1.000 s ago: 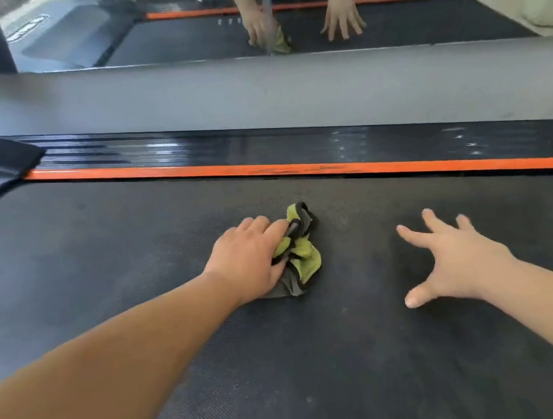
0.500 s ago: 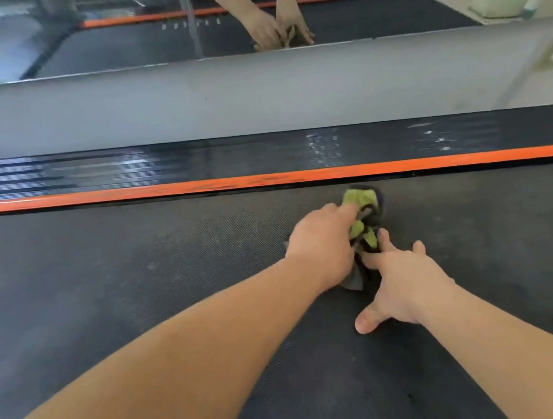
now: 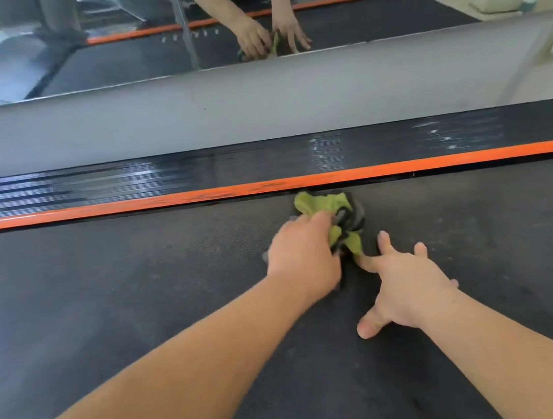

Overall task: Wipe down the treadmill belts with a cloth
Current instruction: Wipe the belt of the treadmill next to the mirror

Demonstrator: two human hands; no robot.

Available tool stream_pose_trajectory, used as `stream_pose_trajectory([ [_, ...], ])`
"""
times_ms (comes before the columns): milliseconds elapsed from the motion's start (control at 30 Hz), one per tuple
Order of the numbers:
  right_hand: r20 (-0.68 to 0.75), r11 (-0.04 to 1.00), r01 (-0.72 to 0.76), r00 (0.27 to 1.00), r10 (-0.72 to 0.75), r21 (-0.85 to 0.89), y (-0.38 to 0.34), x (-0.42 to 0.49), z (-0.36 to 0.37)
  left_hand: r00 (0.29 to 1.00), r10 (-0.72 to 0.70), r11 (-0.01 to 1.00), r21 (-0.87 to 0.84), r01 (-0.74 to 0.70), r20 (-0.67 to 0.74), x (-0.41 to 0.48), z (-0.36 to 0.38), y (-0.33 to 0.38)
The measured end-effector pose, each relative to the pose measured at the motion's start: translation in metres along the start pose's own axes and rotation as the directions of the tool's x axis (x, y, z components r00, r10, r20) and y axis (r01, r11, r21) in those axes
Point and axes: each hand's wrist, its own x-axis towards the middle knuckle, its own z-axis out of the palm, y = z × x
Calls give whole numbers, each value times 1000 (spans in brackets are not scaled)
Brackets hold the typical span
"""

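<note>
A crumpled green and grey cloth (image 3: 336,218) lies on the dark treadmill belt (image 3: 112,297), right below the orange side stripe (image 3: 130,205). My left hand (image 3: 302,253) lies on the cloth's near left part with curled fingers gripping it; the hand is motion-blurred. My right hand (image 3: 406,284) rests flat on the belt just right of the cloth with spread, straight fingers, and its index fingertip touches the cloth's near edge.
Beyond the stripe runs a ribbed black side rail (image 3: 262,161), then a grey floor strip (image 3: 256,104) and a wall mirror (image 3: 333,20) showing the hands and belt reflected. Pale floor lies at the far right.
My left hand has pushed the cloth to the right and up toward the orange stripe. My right hand has come in from the right until its finger meets the cloth.
</note>
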Motion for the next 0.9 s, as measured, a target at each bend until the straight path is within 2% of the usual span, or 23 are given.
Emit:
stream_pose_trajectory([
  [67,-1,1000,-5,1000,5,16,0,-2,-1,981,179,984,-4,-180,76,-7,3,4],
  [133,4,1000,12,1000,-12,-12,1,-3,0,976,205,968,137,-212,68,9,-7,-28],
  [167,2,999,22,1000,-22,-25,2,-2,1,988,152,960,233,-154,26,19,-12,-49],
  [233,-15,999,27,1000,-27,-31,3,1,2,994,-63,942,323,89,-89,35,-24,-98],
  [333,-25,999,20,999,-21,-31,2,2,1,911,-369,905,150,397,-185,38,-27,-117],
  [400,-11,999,17,1000,-17,-28,1,1,0,892,-420,896,82,437,-167,29,-17,-88],
  [467,-11,999,19,1000,-20,-25,0,1,-1,949,-290,956,1,292,-121,5,-8,-55],
  [533,-21,1000,13,1000,-13,-26,0,-1,0,1000,1,998,-59,-1,-1,-31,-5,-35],
  [600,-28,1000,10,1000,-11,-22,1,0,2,970,226,974,-19,-225,90,-37,-13,-50],
  [633,-29,1000,12,1000,-12,-23,2,0,3,963,251,966,43,-256,96,-26,-18,-65],
  [667,-30,1000,17,999,-17,-24,3,1,4,978,199,973,108,-206,67,-11,-22,-81],
  [733,-37,1000,15,999,-16,-16,3,1,4,999,-26,985,172,34,-46,20,-32,-115],
  [800,-45,1000,15,999,-16,-18,3,3,4,941,-296,946,89,313,-167,35,-33,-130],
  [867,-32,1000,8,999,-9,-27,2,3,3,901,-396,911,45,409,-178,30,-24,-108],
  [900,-25,1000,4,1000,-4,-26,1,3,2,914,-369,925,29,379,-172,21,-18,-90],
])
